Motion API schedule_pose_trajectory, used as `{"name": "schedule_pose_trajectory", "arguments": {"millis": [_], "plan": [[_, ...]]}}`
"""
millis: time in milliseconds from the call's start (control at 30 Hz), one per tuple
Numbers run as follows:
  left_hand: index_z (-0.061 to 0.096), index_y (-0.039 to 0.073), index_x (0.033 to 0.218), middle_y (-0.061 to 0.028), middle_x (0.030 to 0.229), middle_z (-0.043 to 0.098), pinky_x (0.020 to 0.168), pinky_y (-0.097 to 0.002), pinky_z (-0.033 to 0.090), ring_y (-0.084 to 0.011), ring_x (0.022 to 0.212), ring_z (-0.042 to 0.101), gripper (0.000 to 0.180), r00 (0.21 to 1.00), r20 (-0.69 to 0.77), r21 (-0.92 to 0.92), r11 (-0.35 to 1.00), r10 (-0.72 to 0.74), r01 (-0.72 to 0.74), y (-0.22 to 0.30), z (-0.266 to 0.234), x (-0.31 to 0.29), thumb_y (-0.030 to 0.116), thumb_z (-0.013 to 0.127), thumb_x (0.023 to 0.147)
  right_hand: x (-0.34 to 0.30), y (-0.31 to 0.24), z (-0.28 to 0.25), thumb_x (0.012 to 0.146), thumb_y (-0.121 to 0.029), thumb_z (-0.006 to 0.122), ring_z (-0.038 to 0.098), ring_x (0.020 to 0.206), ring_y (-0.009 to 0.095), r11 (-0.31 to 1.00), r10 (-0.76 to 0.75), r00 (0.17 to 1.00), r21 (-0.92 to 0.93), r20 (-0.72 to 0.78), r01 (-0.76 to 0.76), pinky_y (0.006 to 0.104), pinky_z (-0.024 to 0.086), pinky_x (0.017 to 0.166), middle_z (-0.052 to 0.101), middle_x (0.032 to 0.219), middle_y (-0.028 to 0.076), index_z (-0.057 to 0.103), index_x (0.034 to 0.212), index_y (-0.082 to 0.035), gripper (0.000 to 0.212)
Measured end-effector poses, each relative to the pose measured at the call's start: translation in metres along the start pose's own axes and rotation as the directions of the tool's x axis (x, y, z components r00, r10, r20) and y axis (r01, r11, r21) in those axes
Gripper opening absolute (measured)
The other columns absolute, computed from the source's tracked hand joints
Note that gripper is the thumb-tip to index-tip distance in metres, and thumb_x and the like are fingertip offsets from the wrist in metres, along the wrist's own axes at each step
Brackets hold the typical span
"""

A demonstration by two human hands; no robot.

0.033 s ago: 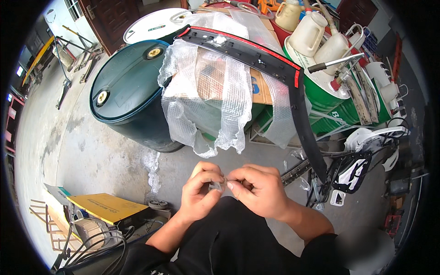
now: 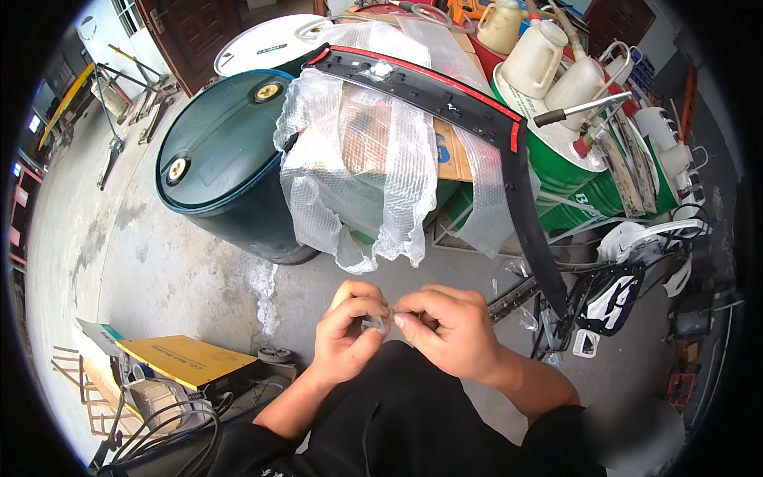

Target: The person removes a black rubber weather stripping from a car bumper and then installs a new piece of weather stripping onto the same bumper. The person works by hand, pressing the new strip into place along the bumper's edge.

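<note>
Close together in front of my body, both hands work on a small clear plastic piece [image 2: 375, 323], which looks like a little bag or a scrap of film. My left hand [image 2: 347, 334] has its fingers curled round it. Beside it, my right hand [image 2: 449, 330] pinches thumb against forefinger at the edge of the plastic; what lies in that pinch is too small to name. Beyond the hands, a long black trim strip [image 2: 429, 99] with red tape along its edges rests on bubble wrap [image 2: 362, 167], its narrow end [image 2: 540, 262] reaching down to the right.
A dark blue-green drum [image 2: 226, 143] stands at the left of the bubble wrap. Green drums [image 2: 548, 159] with white jugs [image 2: 536, 60] are at the right. A yellow-topped machine [image 2: 187, 358] with cables sits at the lower left. White and black parts [image 2: 612, 298] lie on the right floor.
</note>
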State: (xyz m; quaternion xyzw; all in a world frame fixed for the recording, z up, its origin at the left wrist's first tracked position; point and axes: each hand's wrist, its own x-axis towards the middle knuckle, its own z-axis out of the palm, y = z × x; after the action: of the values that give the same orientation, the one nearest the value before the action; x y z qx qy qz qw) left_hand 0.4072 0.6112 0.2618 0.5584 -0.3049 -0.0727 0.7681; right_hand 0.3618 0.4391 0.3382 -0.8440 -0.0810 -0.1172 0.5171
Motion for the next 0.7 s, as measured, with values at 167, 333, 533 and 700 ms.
{"name": "schedule_pose_trajectory", "arguments": {"millis": [167,333,533,700], "plan": [[0.066,0.001,0.098,-0.0113,0.101,0.057,0.078,-0.0335,0.049,-0.0226,0.091,0.057,0.023,0.996,-0.018,0.185,0.979,0.085,-0.08,0.001,-0.001,0.003,-0.005,0.063,0.076,0.003,0.002,0.0,0.079,0.004,0.072,0.054,0.051,0.012,0.995,-0.1,0.995,-0.019,-0.027,0.099,0.0277,0.04,0.047,0.06,0.069,0.006,0.067,0.086,0.0,0.009],[0.068,0.002,0.094,-0.0103,0.098,0.059,0.076,-0.0346,0.048,-0.0246,0.089,0.057,0.023,0.989,0.065,0.311,0.939,0.136,-0.149,0.005,-0.006,0.005,-0.002,0.066,0.072,0.003,0.006,0.003,0.073,0.005,0.071,0.054,0.05,0.015,0.988,-0.155,0.988,-0.011,-0.003,0.155,0.0289,0.041,0.046,0.058,0.067,0.005,0.064,0.08,-0.002,0.012],[0.068,0.005,0.093,-0.0084,0.095,0.061,0.074,-0.0341,0.049,-0.0248,0.084,0.058,0.023,0.979,0.118,0.461,0.864,0.169,-0.205,0.019,-0.006,0.008,0.005,0.074,0.071,0.0,0.009,0.008,0.068,0.003,0.069,0.056,0.052,0.023,0.984,-0.18,0.983,-0.004,-0.027,0.18,0.0327,0.042,0.048,0.056,0.066,0.007,0.059,0.075,-0.004,0.014],[0.067,0.005,0.094,-0.0085,0.092,0.063,0.066,-0.0326,0.051,-0.0232,0.076,0.062,0.021,0.985,0.118,0.412,0.897,0.124,-0.162,0.033,-0.003,0.007,0.006,0.079,0.076,0.0,0.011,0.008,0.07,0.006,0.064,0.049,0.051,0.012,0.984,-0.123,0.992,0.131,-0.009,0.123,0.0265,0.037,0.046,0.056,0.065,0.004,0.06,0.076,-0.002,0.01]]}}
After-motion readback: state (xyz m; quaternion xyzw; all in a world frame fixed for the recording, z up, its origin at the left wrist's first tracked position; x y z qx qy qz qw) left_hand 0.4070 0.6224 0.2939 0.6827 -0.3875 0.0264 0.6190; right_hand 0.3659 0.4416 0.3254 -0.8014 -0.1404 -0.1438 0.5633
